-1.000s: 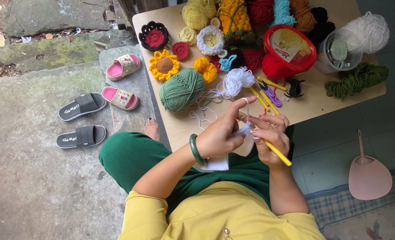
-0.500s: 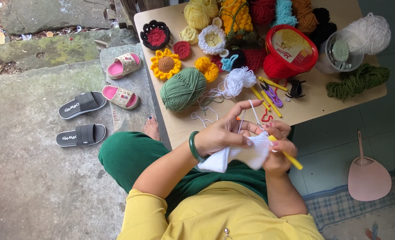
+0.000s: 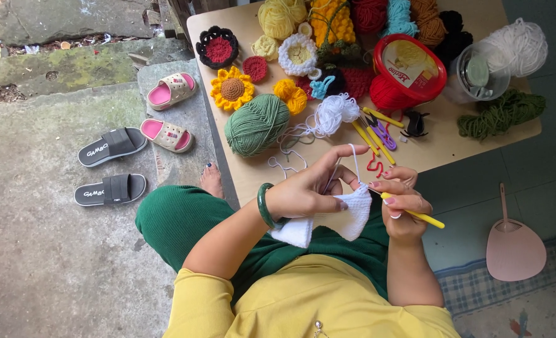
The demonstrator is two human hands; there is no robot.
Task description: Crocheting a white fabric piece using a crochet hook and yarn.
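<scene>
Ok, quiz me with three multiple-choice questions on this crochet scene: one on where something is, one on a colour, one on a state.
1. Where is the green ball of yarn? A on the wooden table B on the floor C in a lap
2. What colour is the crochet hook's handle in the right hand? A blue B yellow C red
3. What does the left hand do? A rests empty B pinches the white crocheted piece C holds a sandal

A: it lies on the tabletop.
B: the handle shows yellow.
B: fingers grip the white piece.

1. Yarn ball (image 3: 256, 124) on table (image 3: 453, 147), left of loose yarn (image 3: 335, 114).
2. Hooks (image 3: 373, 131) right of it.
3. Tub (image 3: 409, 70) behind hooks.
4. Sandals (image 3: 112, 166) on ground, left of table.
</scene>
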